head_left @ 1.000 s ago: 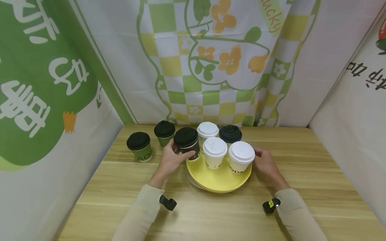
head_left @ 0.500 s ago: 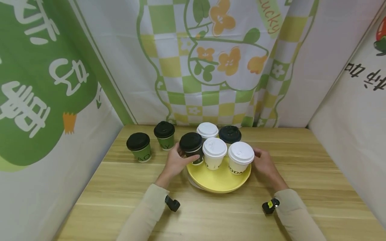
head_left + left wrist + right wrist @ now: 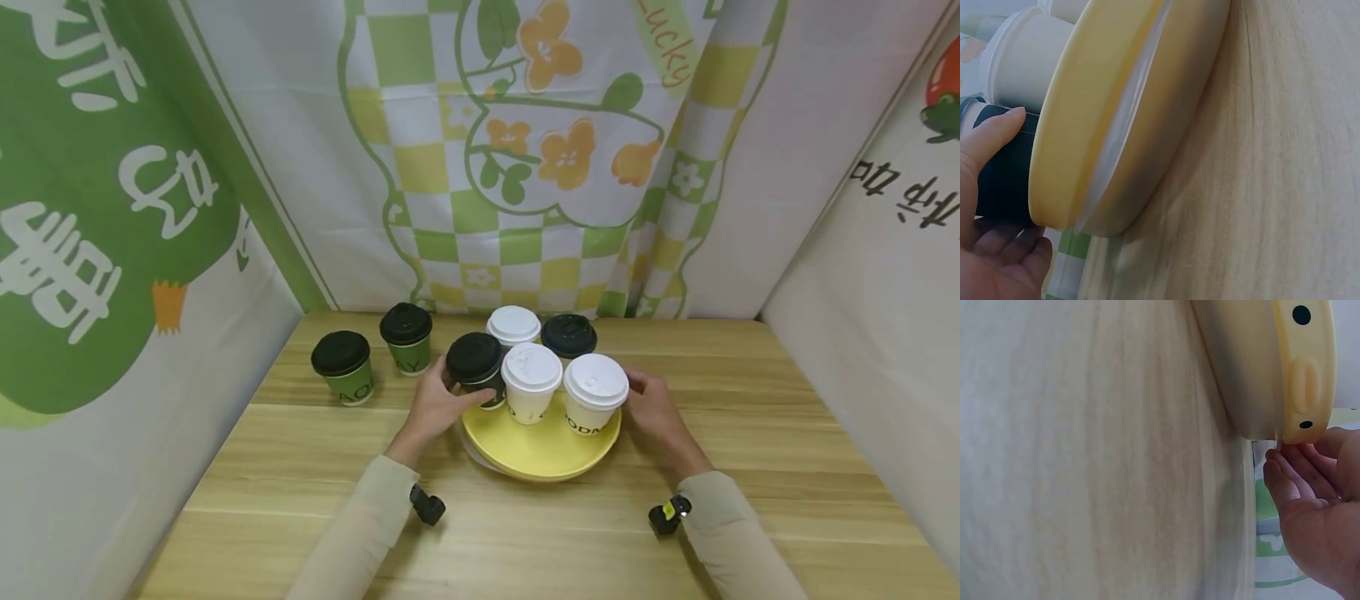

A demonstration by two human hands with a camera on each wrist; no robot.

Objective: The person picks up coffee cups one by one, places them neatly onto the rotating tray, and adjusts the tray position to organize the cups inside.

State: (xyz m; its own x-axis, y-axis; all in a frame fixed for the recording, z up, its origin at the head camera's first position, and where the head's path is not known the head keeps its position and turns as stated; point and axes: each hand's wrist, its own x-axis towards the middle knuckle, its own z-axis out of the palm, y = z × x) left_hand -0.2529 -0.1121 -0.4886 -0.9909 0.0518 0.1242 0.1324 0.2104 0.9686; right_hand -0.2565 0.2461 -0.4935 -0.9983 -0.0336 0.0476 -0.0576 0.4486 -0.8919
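A yellow plate (image 3: 542,454) sits mid-table and carries several lidded paper cups. My left hand (image 3: 456,393) grips a dark cup with a black lid (image 3: 476,365) at the plate's left rim. In the left wrist view the thumb (image 3: 992,132) lies across that dark cup (image 3: 999,178), beside the plate's rim (image 3: 1100,112). My right hand (image 3: 639,393) rests at the plate's right edge next to a white cup (image 3: 595,393). Its fingertips (image 3: 1285,464) touch the plate's rim (image 3: 1302,369) with the fingers nearly straight. Another white cup (image 3: 531,379) stands at the centre of the plate.
Two green cups with black lids (image 3: 341,367) (image 3: 406,336) stand on the wooden table (image 3: 525,533) left of the plate. A white-lidded cup (image 3: 513,326) and a black-lidded cup (image 3: 569,335) stand at the plate's far side. Printed cloth walls enclose the table on three sides.
My left hand has carried the dark cup to the right and set it at the plate's left rim, against the white cup. The right hand has stayed at the plate's right edge.
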